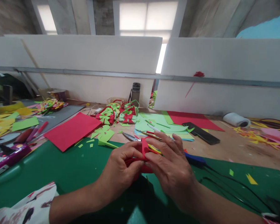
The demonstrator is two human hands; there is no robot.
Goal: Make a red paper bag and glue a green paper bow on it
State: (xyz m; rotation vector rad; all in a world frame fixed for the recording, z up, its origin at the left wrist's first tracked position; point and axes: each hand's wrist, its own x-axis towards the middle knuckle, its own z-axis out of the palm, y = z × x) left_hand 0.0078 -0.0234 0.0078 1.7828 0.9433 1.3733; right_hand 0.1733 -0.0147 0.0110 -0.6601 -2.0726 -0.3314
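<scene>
Much of the red paper piece (pixel 144 149) is hidden: only a folded upright tab and some edges show between the two hands, so its full shape cannot be made out. The left hand (pixel 121 168) is closed around it from one side, fingers curled over the red edge; the right hand (pixel 171 165) pinches it from the other side and covers its far part. The piece sits just above the green mat (pixel 72 168) on the bench (pixel 238 149). Behind the piece, scissors (pixel 130 137) lie partly screened by the fingers. Farther behind the piece, red and green paper baskets (pixel 127 113) stand clustered; what they hold is too small to tell. Left of the piece lies a flat red sheet (pixel 71 130). The person's arms are cut off by the lower edge, with a patterned sleeve (pixel 25 205) at the left corner.
</scene>
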